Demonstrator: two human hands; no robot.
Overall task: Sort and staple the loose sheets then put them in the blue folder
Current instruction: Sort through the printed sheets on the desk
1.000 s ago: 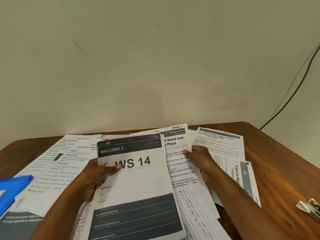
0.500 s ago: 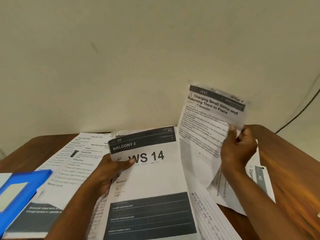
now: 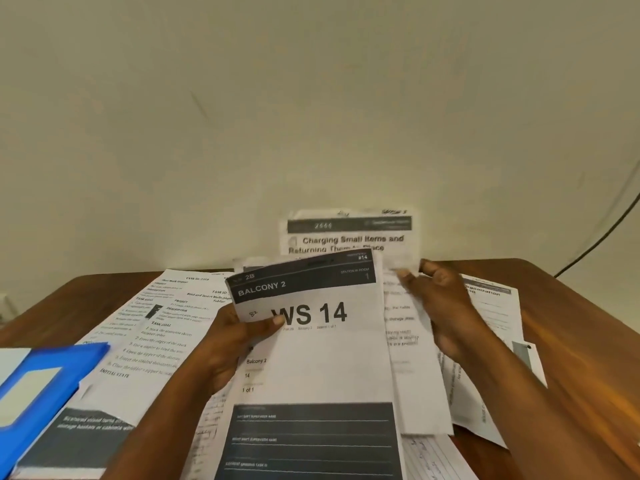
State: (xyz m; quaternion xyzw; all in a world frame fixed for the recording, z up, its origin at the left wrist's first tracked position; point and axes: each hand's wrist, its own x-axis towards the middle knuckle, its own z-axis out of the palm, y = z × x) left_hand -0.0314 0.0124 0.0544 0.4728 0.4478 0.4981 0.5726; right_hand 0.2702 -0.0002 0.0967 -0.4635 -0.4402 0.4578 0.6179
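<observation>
My left hand [image 3: 239, 336] grips the "WS 14 / Balcony 2" sheet [image 3: 322, 358] at its left edge, thumb on top, with its upper end lifted off the pile. Behind it stands the "Charging Small Items" sheet [image 3: 349, 233], its top raised against the wall. My right hand [image 3: 440, 306] holds that sheet by its right side, fingers curled on the paper. The blue folder [image 3: 45, 386] lies at the left edge of the table, partly on other sheets.
More loose printed sheets [image 3: 162, 327] cover the brown table [image 3: 588, 323] left of the pile, and others lie to its right [image 3: 495, 306]. A wall stands right behind the table. A dark cable [image 3: 602, 233] runs down the wall at right.
My right hand lifted the "Charging Small Items" sheet off the table, swung it up to the right, then brought it leftward behind the WS 14 sheet. My left hand kept its grip.
</observation>
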